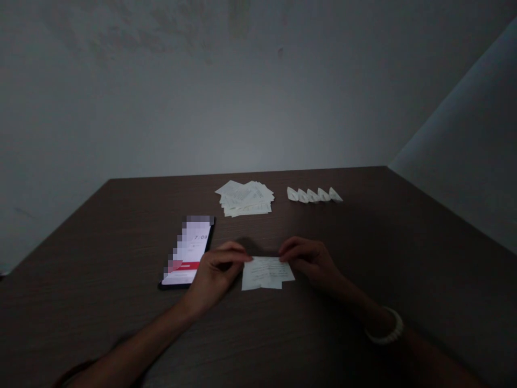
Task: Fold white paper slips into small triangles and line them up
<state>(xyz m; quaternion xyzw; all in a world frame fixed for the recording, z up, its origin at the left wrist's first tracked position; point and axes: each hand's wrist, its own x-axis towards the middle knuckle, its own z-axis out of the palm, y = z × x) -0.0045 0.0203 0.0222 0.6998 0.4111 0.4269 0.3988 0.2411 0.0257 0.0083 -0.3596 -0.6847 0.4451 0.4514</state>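
Note:
A small printed sheet of paper point(264, 272), with creases across it, is stretched between my two hands above the table. My left hand point(216, 272) pinches its upper left corner between thumb and fingers. At the upper right corner, my right hand point(309, 258) grips the same sheet with its fingertips. The sheet's lower edge is uneven, with a step near the right side. A phone point(188, 253) with a lit screen lies just left of my left hand, partly covered by it.
On the brown table point(347, 237), a loose pile of printed paper sheets point(246, 198) lies farther back. To its right stands a row of several small folded paper shapes point(313, 195). A grey wall point(250, 97) rises behind the table's far edge.

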